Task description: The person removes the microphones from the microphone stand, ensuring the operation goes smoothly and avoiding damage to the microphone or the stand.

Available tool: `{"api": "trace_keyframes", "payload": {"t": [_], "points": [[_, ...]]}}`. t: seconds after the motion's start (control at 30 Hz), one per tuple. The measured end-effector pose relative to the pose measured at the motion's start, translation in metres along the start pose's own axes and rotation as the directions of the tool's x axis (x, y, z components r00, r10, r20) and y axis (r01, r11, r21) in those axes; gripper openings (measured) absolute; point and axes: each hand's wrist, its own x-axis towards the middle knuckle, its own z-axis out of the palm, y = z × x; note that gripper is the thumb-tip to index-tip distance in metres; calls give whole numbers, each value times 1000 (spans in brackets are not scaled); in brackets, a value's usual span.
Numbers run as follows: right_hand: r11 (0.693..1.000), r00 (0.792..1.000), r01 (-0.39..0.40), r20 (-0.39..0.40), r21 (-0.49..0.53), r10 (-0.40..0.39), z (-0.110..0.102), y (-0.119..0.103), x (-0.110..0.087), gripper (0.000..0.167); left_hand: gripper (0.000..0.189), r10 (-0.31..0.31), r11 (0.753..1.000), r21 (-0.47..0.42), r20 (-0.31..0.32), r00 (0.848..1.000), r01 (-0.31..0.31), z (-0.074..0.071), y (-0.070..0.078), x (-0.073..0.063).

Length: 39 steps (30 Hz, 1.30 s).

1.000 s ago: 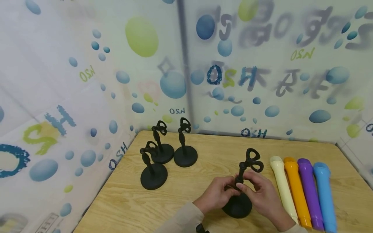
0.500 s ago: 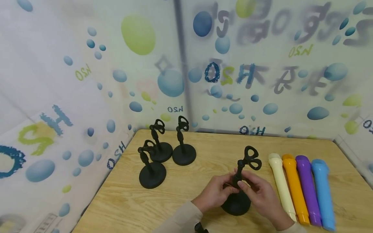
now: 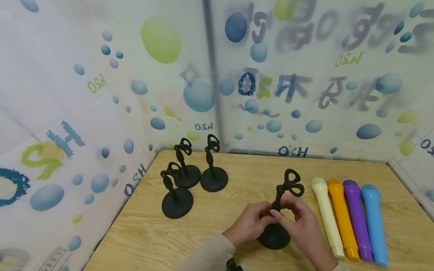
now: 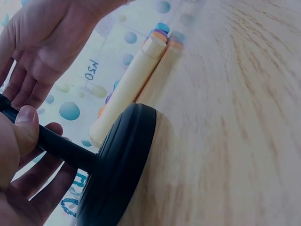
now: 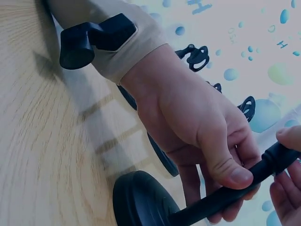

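A black desktop microphone stand (image 3: pixel 274 238) with a round base and a looped clip stands upright on the table between both hands. My left hand (image 3: pixel 249 222) grips its pole, thumb on one side and fingers behind, as the left wrist view also shows. Higher up, my right hand (image 3: pixel 303 224) pinches the thicker collar (image 5: pixel 278 156) between thumb and fingers; only its fingertips appear at the edge of the right wrist view. The clip (image 3: pixel 292 183) rises above the hands, with nothing in it. Fingers cover part of the pole in the head view.
Three similar black stands (image 3: pixel 177 203) are grouped at the back left of the wooden table (image 3: pixel 210 233). To the right lie cream (image 3: pixel 328 218), orange (image 3: pixel 343 220), purple (image 3: pixel 358 220) and blue (image 3: pixel 374 226) toy microphones, side by side. Patterned cloth walls (image 3: pixel 271 113) border the table.
My right thumb has shifted left across the collar and the right hand has turned slightly around it. The left hand keeps its grip on the pole. The head view has moved a little.
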Motion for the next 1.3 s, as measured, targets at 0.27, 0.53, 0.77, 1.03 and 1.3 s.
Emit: {"api": "trace_keyframes", "payload": {"t": [0.27, 0.53, 0.77, 1.03, 1.3], "points": [[997, 997, 72, 32, -16, -71, -3, 3, -1, 38, 14, 1, 1000, 1, 4, 1000, -1, 0, 2, -1], [996, 991, 87, 105, -16, -85, -6, 3, 0, 39, 17, 12, 1000, 22, 0, 1000, -12, -1, 2, -1], [992, 994, 104, 39, -71, -102, -1, 2, 1, 37, 16, 21, 999, 30, 1, 1000, -21, -1, 1, -1], [990, 993, 115, 48, -86, -111, -3, 3, 2, 37, 16, 6, 1000, 6, 11, 1000, -6, 0, 2, -2], [993, 982, 118, 151, -5, -116, -9, 7, 2, 35, 36, 4, 1000, 26, 29, 1000, -5, -2, 2, -1]]}}
